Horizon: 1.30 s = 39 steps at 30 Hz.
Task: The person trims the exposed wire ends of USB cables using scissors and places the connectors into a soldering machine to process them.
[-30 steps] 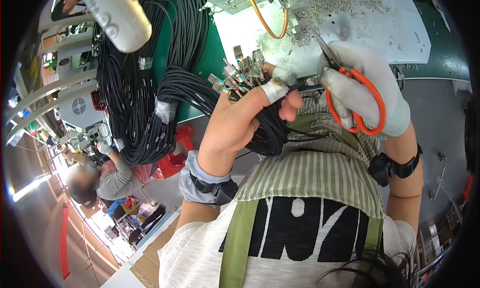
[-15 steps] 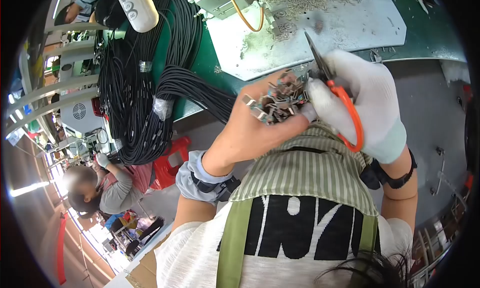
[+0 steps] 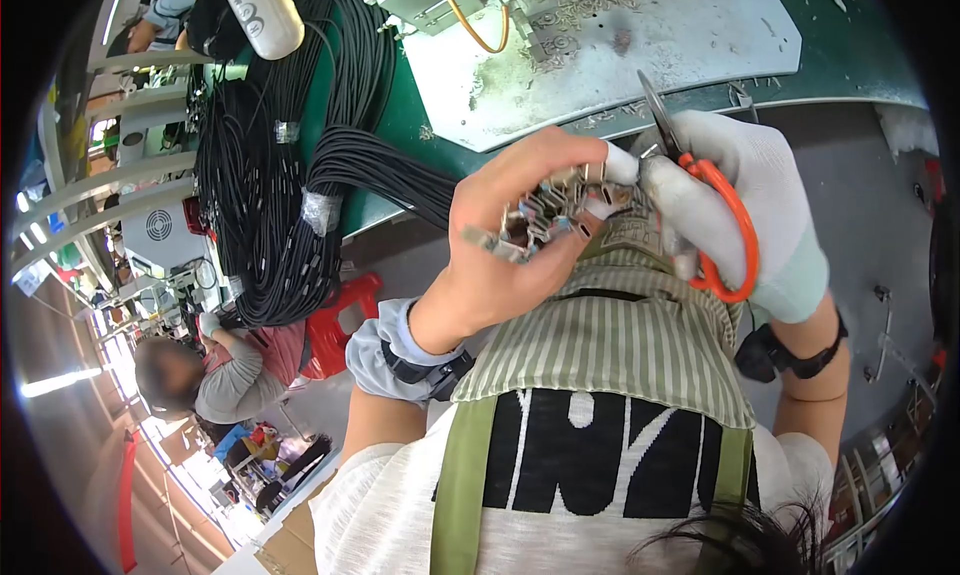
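Observation:
Wrapped around a bunch of metal connectors (image 3: 545, 215) is my left hand (image 3: 510, 235), its thumb and a fingertip covered in white. Black cables (image 3: 385, 170) run from the left toward that hand. My right hand (image 3: 745, 200), in a white glove, holds scissors with orange handles (image 3: 742, 240), the blades pointing up and away. The gloved fingertips meet the left fingertips at a small metal piece by the connectors. What exactly they pinch is too small to tell.
A white board (image 3: 650, 50) strewn with small metal bits lies on the green table (image 3: 850, 70). Behind stands a machine (image 3: 425, 3) with a yellow hose. Cable bundles (image 3: 240, 195) hang at the left, near a red stool (image 3: 340, 320) and a seated co-worker (image 3: 235, 375).
The connector bunch has turned in my left hand, its ends now facing the camera. Both hands came closer together than a second ago, and the view has shifted slightly.

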Each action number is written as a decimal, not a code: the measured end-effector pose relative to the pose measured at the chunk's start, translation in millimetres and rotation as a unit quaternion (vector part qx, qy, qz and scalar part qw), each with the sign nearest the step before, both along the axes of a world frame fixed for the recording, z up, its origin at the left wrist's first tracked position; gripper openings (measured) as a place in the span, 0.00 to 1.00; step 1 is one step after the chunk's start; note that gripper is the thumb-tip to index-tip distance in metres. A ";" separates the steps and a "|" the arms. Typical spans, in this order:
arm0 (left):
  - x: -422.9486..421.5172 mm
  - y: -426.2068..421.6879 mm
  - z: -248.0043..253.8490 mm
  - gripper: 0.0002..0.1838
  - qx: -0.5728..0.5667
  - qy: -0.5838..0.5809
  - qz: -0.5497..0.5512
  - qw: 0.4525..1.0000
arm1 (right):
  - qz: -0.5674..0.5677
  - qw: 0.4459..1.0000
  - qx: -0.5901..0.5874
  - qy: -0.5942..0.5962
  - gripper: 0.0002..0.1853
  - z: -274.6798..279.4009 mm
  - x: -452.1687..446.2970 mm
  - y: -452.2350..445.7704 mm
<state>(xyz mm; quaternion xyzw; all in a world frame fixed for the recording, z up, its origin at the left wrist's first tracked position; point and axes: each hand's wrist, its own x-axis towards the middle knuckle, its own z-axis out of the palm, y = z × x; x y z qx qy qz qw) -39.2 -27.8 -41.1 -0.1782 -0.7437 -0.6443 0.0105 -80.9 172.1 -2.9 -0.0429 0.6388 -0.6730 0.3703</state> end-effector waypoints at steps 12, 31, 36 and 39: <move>-16.7 8.6 6.2 0.09 -0.019 0.028 -0.093 0.995 | 0.027 0.990 0.027 0.137 0.09 -19.6 -3.8 15.0; -22.2 38.7 22.1 0.08 -0.029 -0.215 0.057 0.974 | 0.105 0.682 0.417 0.592 0.13 -0.5 11.1 33.8; -15.8 49.9 13.5 0.10 -0.045 -0.119 0.089 0.988 | 0.100 0.811 0.347 0.459 0.09 -1.7 13.0 39.7; -14.9 48.2 7.1 0.11 -0.018 -0.040 0.135 0.990 | 0.031 0.893 0.222 0.391 0.07 -11.9 11.1 33.6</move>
